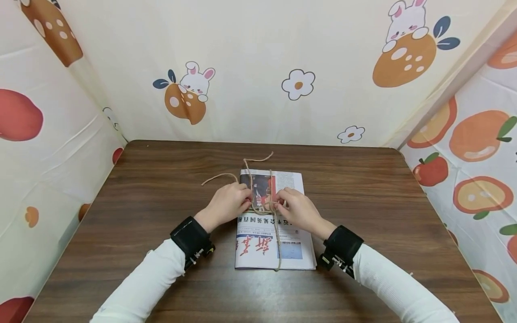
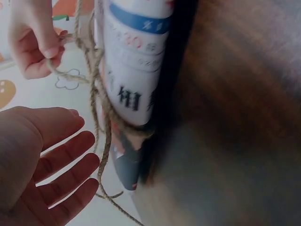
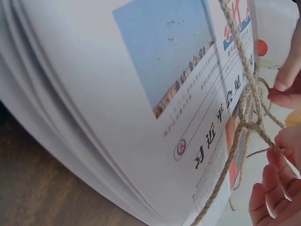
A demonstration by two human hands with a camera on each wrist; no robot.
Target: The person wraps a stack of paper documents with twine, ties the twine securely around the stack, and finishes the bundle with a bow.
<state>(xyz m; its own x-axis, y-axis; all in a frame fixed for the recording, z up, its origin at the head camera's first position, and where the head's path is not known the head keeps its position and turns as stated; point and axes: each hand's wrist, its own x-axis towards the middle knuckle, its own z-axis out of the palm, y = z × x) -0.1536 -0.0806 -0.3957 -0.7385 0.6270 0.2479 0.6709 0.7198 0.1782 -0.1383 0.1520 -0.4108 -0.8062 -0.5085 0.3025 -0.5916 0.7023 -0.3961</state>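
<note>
A folded stack of newspapers lies on the table, bound with jute twine that crosses and knots on its top face. My right hand pinches a strand of the twine between thumb and forefinger beside the knot, as the right wrist view also shows. At the knot's other side is my left hand; in the left wrist view its fingers are spread and relaxed, close to the strands, with nothing visibly held. Two loose twine ends reach past the far edge of the stack.
The brown wood-grain table extends around the stack. Behind it hangs a pale wall covering with rabbit and flower prints. Fruit-printed covering borders the right side, and similar covering the left. Both wrists wear black straps.
</note>
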